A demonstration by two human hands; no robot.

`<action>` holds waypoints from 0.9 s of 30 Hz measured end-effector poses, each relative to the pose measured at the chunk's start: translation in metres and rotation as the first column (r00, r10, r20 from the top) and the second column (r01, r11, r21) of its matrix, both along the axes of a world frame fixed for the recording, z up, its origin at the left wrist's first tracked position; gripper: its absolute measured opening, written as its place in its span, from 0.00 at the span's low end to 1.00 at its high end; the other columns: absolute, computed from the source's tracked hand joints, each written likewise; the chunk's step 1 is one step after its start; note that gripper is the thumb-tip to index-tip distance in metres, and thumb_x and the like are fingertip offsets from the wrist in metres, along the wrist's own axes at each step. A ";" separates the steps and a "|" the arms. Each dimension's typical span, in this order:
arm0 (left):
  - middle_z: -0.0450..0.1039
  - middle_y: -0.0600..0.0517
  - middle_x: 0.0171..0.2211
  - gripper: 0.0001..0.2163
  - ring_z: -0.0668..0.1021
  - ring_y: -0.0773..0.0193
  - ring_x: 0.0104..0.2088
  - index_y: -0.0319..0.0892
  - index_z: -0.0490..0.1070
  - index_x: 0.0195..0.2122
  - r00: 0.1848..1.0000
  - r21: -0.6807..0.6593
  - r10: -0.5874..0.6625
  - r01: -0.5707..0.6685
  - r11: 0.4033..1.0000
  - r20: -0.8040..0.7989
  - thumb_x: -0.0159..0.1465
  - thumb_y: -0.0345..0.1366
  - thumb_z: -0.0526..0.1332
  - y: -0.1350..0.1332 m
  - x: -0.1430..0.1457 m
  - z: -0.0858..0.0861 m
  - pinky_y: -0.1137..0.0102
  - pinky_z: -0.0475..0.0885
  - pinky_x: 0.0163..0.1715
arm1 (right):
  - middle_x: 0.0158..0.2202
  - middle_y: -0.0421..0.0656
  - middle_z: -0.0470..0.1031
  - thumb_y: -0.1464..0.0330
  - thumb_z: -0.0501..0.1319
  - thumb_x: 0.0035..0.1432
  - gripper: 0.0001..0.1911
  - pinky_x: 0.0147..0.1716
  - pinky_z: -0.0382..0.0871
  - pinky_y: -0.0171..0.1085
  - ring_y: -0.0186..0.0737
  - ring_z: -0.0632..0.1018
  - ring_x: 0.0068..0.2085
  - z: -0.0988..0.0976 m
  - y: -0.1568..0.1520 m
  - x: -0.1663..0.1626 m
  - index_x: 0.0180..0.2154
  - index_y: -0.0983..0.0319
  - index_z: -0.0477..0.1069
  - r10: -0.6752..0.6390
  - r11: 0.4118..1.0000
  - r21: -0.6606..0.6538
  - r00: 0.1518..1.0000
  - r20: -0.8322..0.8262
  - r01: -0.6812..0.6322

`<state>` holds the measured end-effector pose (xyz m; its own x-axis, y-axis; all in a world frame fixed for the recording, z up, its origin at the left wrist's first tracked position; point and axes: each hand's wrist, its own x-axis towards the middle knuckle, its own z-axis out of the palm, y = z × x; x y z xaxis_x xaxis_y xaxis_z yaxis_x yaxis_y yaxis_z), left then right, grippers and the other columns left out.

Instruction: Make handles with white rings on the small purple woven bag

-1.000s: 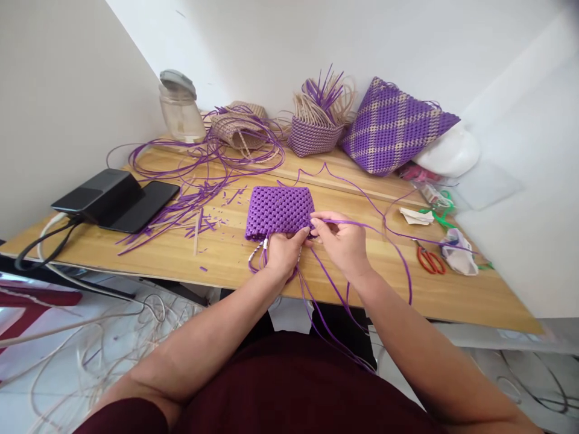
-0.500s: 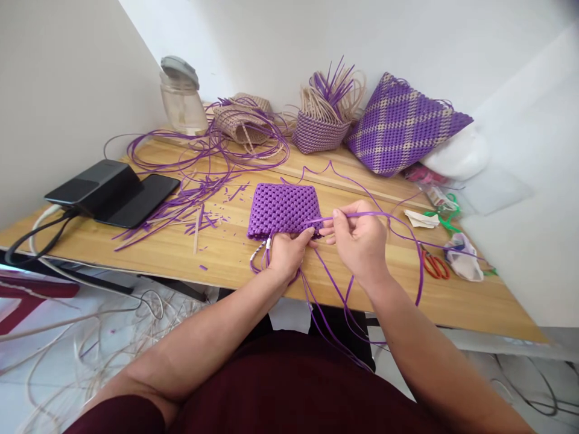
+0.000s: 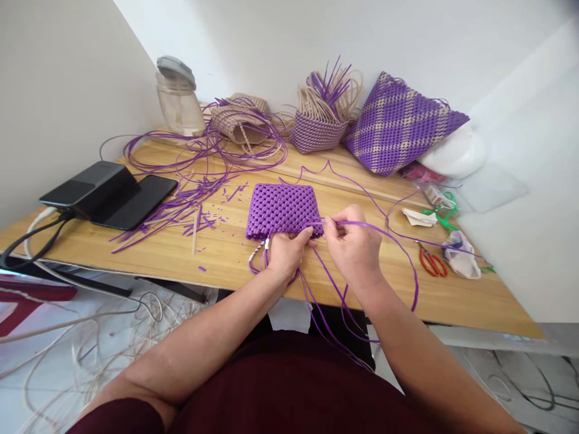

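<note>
A small purple woven pouch (image 3: 283, 208) lies on the table before me. My left hand (image 3: 288, 253) grips its lower edge, thumb on top and fingers hidden beneath. Close to the pouch's right side, my right hand (image 3: 355, 247) pinches a purple plastic strip (image 3: 380, 228), whose front end reaches the weave near the lower right corner. From there the strip loops out to the right and down. More purple strips (image 3: 323, 325) hang from the pouch over the table's front edge. By my left wrist is a black-and-white cord loop (image 3: 256, 253).
Woven baskets (image 3: 316, 129) and a purple-and-beige woven bag (image 3: 400, 126) stand along the wall, beside coiled strips (image 3: 149, 157) and a jar (image 3: 178, 102). Strip scraps (image 3: 199, 199), a phone (image 3: 136, 202) and a black device (image 3: 90, 187) lie left. Red-handled pliers (image 3: 433, 262) lie right.
My right hand has shifted slightly left, toward the pouch, and its fingers have curled in tighter on the strip. The left hand keeps its hold. The whole view has moved slightly.
</note>
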<state>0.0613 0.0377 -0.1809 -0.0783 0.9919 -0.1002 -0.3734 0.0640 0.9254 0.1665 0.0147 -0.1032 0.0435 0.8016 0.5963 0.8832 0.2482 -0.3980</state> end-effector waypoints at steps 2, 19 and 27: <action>0.77 0.46 0.23 0.12 0.76 0.61 0.26 0.39 0.76 0.21 1.000 0.003 0.008 -0.008 1.000 -0.012 0.57 0.41 0.69 0.000 -0.001 0.000 0.68 0.70 0.31 | 0.26 0.40 0.75 0.63 0.55 0.64 0.08 0.26 0.64 0.36 0.38 0.77 0.26 0.000 -0.001 -0.003 0.32 0.58 0.65 0.000 1.000 0.006 0.997 0.076 0.000; 0.65 0.53 0.16 0.18 0.67 0.68 0.19 0.42 0.63 0.15 1.000 -0.098 0.020 -0.021 0.995 -0.019 0.51 0.42 0.71 -0.003 -0.005 0.008 0.72 0.59 0.20 | 0.30 0.42 0.78 0.59 0.60 0.63 0.15 0.32 0.69 0.39 0.43 0.79 0.32 -0.001 0.001 -0.016 0.46 0.60 0.65 0.141 0.950 -0.274 0.988 -0.056 -0.151; 0.59 0.57 0.11 0.19 0.55 0.76 0.12 0.40 0.64 0.13 0.986 -0.214 -0.021 0.057 0.975 0.164 0.50 0.40 0.72 -0.004 -0.004 0.013 0.73 0.48 0.14 | 0.38 0.55 0.78 0.72 0.48 0.65 0.14 0.47 0.69 0.49 0.53 0.77 0.43 -0.009 -0.053 0.040 0.38 0.65 0.72 0.173 0.913 -0.406 0.879 0.445 0.026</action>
